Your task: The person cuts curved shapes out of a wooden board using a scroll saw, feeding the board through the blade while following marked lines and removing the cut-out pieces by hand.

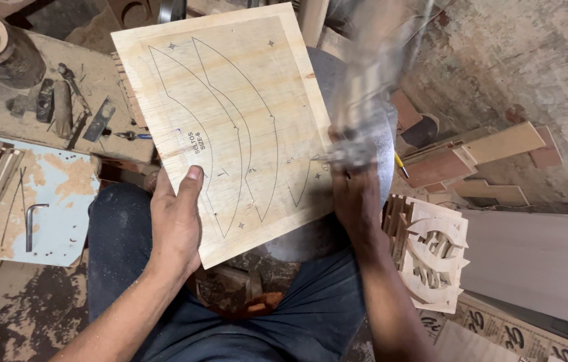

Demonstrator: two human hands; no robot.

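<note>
A square plywood panel point(230, 114) with curved outlines drawn on it rests on a round metal saw table point(337, 80) in front of me. My left hand point(178, 214) grips the panel's near left edge, thumb on top. My right hand point(354, 194) presses on the panel's right edge, beside the blurred, moving arm of a scroll saw point(371, 87). The saw's blade end meets the wood near a drawn line by my right fingers. Whether my right hand holds anything beyond the panel is hidden by blur.
A stack of cut curved wooden pieces point(431, 248) stands at my right. Wood offcuts point(485, 157) lie at the far right. On the left are a bench with hand tools point(62, 104), an Allen key point(32, 224) on a worn board, and a sawdust-covered floor.
</note>
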